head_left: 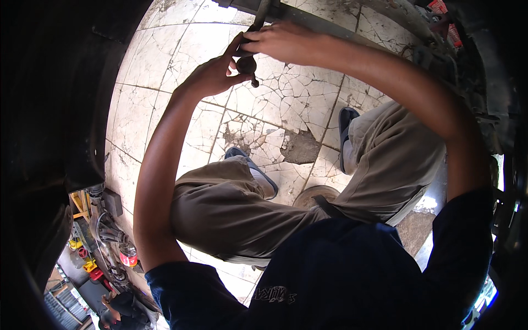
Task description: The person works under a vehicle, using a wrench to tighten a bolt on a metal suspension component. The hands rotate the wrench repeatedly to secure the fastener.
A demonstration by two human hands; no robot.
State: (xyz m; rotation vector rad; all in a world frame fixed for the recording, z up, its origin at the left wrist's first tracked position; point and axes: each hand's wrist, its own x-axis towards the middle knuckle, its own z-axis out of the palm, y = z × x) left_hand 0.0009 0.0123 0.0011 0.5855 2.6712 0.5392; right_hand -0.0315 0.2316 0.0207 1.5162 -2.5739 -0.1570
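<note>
Up in front of me, a dark metal tie rod end (pixel 247 65) shows a rounded head and a short stud with a knob at its tip. A dark rod (pixel 262 15) runs up from it to the top edge of the view. My left hand (pixel 212 76) is closed around the rounded head, its thumb below and its fingers above. From the right reaches my right hand (pixel 280 43), its fingers bent onto the rod just above that head. Where its fingertips meet the metal is partly hidden.
Beneath lies a cracked white tile floor (pixel 165 60) with a broken patch (pixel 300 147). My legs are spread over a low round stool (pixel 316 193). Dark vehicle-like bodywork (pixel 44 110) walls the left. A bottle (pixel 127 256), assorted parts and another person (pixel 124 308) are at lower left.
</note>
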